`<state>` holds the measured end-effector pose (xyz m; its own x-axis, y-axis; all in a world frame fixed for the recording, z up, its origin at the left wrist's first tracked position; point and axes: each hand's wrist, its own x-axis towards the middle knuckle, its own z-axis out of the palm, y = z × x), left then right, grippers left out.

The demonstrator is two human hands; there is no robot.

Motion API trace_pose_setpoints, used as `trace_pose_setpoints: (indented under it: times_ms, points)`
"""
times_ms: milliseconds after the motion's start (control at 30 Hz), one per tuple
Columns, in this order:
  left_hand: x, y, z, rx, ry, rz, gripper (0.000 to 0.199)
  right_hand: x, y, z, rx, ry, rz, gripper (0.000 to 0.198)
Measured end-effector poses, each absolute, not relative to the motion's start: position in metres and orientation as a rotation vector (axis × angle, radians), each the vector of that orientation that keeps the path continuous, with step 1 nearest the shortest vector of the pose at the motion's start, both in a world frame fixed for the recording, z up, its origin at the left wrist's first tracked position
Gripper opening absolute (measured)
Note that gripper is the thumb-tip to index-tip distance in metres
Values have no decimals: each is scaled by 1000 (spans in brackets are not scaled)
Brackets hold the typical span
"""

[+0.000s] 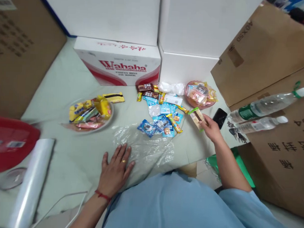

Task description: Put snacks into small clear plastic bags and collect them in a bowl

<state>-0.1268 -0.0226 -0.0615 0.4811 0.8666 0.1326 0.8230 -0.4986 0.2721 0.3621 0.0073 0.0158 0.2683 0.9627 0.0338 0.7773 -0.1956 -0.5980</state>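
My left hand (115, 171) lies flat on the table with its fingers spread, the fingertips at the edge of a clear plastic bag (145, 148). Between the thumb and fingers of my right hand (211, 127) is a snack packet (196, 119) with green ends, held above the table. A pile of wrapped snacks, with blue packets (164, 122) and a yellow-wrapped bar (174, 123), spreads just left of it. A pink bowl (188, 101) of wrapped snacks stands behind my right hand. At the left, a clear bowl (110, 117) holds more colourful packets.
A Wahaba-type white carton (123, 66) and white boxes (188, 68) stand along the back. Two plastic bottles (264, 106), keys (236, 133) and a black phone (219, 118) lie at the right. A plastic film roll (32, 183) and a red object (11, 145) are at the left.
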Motion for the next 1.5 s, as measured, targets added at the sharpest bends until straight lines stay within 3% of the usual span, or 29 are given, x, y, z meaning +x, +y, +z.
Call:
trace_pose_setpoints:
  times_ms: [133, 267, 333, 467, 600, 667, 933, 1233, 1500]
  points:
    - [-125, -33, -59, 2483, 1519, 368, 72, 295, 20, 30, -1556, -1918, 976, 54]
    - [-130, -34, -56, 2491, 1501, 363, 77, 203, 36, 26, -1183, -2341, 1219, 46]
    - [-133, -34, -55, 2509, 1483, 357, 79, 171, 41, 23, -1217, -2490, 1181, 46]
    - [-136, -33, -56, 2522, 1471, 357, 81, 144, 36, 18, -1478, -2625, 753, 43]
    - [-136, -34, -58, 2515, 1471, 389, 79, 140, 25, 10, -1484, -2643, 577, 66]
    - [-138, -35, -57, 2506, 1450, 436, 80, 142, 23, 7, -1510, -2645, 560, 71]
    - [-148, -32, -54, 2412, 1540, 449, 57, 153, 28, 10, -1547, -2695, 588, 60]
    - [-143, -32, -53, 2355, 1585, 391, 58, 167, 20, 32, -1476, -2519, 568, 65]
    - [-149, -31, -52, 2308, 1597, 413, 60, 139, 21, 0, -1351, -2605, 704, 67]
